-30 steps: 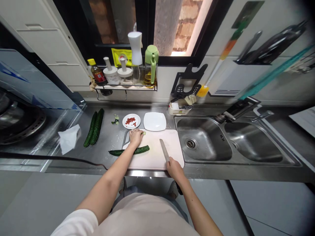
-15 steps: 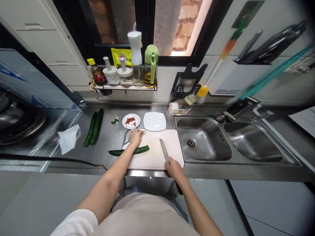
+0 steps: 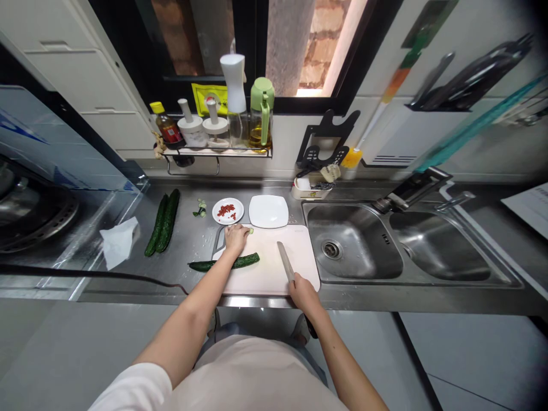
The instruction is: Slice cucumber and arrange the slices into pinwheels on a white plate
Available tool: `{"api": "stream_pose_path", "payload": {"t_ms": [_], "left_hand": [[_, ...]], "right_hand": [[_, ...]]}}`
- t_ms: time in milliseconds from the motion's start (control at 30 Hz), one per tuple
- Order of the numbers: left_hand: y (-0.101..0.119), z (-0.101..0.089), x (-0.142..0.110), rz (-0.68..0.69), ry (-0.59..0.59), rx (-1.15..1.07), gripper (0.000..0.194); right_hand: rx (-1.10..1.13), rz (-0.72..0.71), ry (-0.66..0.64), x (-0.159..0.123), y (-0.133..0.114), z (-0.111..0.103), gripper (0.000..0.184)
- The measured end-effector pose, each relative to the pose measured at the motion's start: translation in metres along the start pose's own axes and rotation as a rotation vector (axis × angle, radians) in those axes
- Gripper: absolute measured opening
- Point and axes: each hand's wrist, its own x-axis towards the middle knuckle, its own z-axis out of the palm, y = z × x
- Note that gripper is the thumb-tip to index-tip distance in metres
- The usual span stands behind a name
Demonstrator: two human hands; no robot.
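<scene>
Head view: clenched on a long grey metal knife with the right hand, touching a small pale-green piece with the left hand, too hidden to tell whether pinched. Apparently already cut from the long, bumpy, dark-green cucumber, lying nearer across the pinkish-white rectangular board's left edge.

Nearer than the left grip, the long bumpy cucumber is dark green; the flat cutting board is pale pink.
</scene>
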Motion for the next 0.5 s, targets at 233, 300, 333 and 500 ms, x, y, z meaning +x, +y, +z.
{"api": "stream_pose_path", "payload": {"t_ms": [233, 300, 333, 500], "left_hand": [[0.003, -0.006, -0.003, -0.061, 0.006, -0.067, 0.025], [0.003, -0.008, -0.007, -0.096, 0.033, -0.117, 0.025], [0.003, -0.009, -0.01, -0.103, 0.047, -0.149, 0.024], [0.003, -0.012, -0.036, -0.061, 0.097, -0.274, 0.022]], "right_hand": [[-0.001, 0.009, -0.013, -0.002, -0.002, -0.003, 0.027], [0.006, 0.001, -0.006, -0.002, -0.002, -0.003, 0.027], [0.008, -0.002, -0.004, -0.002, -0.002, -0.002, 0.028], [0.008, 0.004, -0.003, -0.001, -0.001, -0.001, 0.029]]}}
